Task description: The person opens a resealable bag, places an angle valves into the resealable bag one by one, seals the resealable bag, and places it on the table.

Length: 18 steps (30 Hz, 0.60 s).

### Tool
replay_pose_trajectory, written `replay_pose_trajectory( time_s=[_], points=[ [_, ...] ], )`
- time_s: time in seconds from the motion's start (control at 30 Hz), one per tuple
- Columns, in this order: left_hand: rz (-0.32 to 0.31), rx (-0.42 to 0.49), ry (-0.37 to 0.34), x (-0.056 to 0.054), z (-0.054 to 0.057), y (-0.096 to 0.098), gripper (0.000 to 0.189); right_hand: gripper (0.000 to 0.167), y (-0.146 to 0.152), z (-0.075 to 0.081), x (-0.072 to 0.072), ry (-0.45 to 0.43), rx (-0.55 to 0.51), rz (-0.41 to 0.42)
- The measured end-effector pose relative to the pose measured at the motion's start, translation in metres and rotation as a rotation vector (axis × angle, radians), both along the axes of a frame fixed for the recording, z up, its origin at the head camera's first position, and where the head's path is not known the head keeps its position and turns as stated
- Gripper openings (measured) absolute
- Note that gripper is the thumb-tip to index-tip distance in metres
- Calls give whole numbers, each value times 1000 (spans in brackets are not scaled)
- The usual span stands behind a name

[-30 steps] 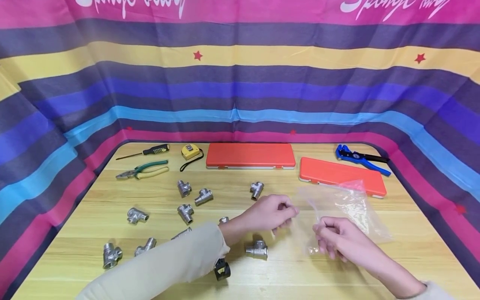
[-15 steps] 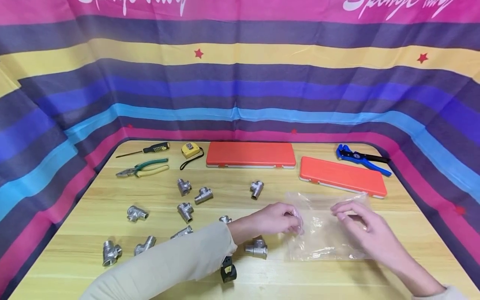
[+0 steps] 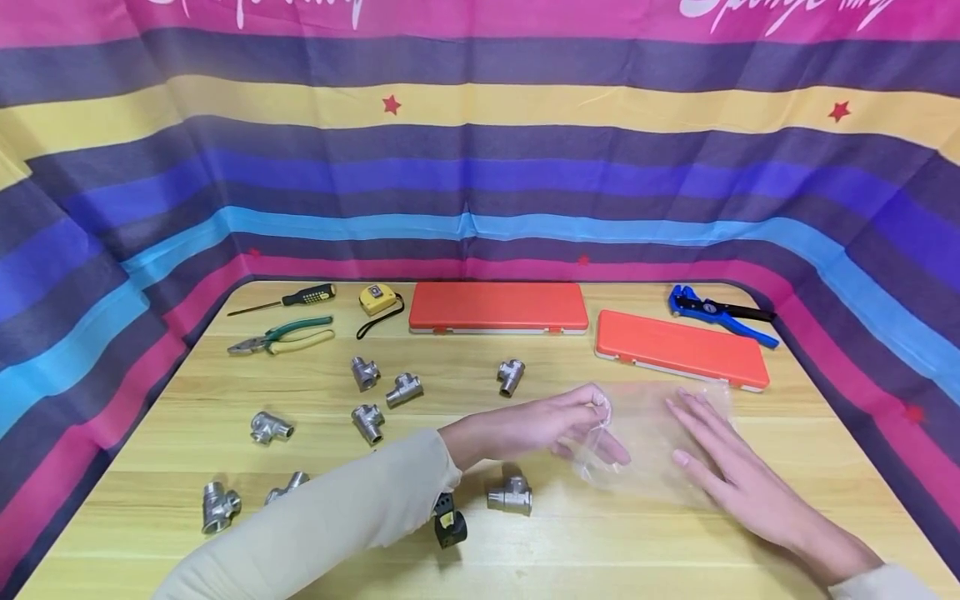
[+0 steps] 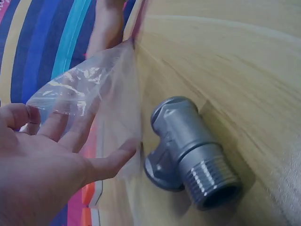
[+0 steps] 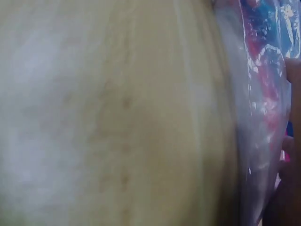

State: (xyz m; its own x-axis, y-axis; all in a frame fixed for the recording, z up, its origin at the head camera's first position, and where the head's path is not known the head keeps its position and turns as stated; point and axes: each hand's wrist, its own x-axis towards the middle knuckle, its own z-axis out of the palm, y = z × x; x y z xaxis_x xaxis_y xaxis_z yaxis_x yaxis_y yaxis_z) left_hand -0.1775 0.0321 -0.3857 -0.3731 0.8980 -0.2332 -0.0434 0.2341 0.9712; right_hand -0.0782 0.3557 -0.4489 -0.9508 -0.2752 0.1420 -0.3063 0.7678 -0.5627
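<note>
A clear plastic bag (image 3: 651, 437) lies flat on the wooden table (image 3: 675, 542), right of centre. My right hand (image 3: 708, 454) presses on it palm down with straight fingers. My left hand (image 3: 581, 425) reaches in from the left, fingers straight against the bag's raised left edge (image 4: 94, 99). A silver threaded tee fitting (image 3: 510, 495) sits just below the left wrist, close beside the palm in the left wrist view (image 4: 188, 155). The right wrist view is blurred, showing only table and a strip of the bag (image 5: 263, 122).
Several more tee fittings (image 3: 368, 422) are scattered over the left half. Along the back lie a screwdriver (image 3: 285, 298), pliers (image 3: 282, 337), a yellow tape measure (image 3: 372, 300), two orange cases (image 3: 498, 307) (image 3: 681, 348) and a blue wire stripper (image 3: 716, 314). Striped cloth walls the table in.
The bag, held up crumpled between both hands, has come down flat on the table. My right hand moved onto it and flattened; my left hand's fingers straightened.
</note>
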Motion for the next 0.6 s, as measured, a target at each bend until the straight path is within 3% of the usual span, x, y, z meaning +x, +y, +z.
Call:
replay_pose_trajectory(
  time_s=[0.1,0.27,0.43,0.5,0.6],
  points=[
    [11,-20,23,-1,0,1,38,72,2,-6,2,-38,40,8],
    [52,-93,152,4,-6,3,42,74,3,-11,5,33,152,23],
    [-29,-52,111,4,-12,1,42,75,3,-11,7,28,191,31],
    [-85,0,54,2,-11,1,46,75,4,-11,8,21,180,32],
    [-129,25,48,-1,-8,0,49,76,5,-10,9,11,153,27]
  ],
)
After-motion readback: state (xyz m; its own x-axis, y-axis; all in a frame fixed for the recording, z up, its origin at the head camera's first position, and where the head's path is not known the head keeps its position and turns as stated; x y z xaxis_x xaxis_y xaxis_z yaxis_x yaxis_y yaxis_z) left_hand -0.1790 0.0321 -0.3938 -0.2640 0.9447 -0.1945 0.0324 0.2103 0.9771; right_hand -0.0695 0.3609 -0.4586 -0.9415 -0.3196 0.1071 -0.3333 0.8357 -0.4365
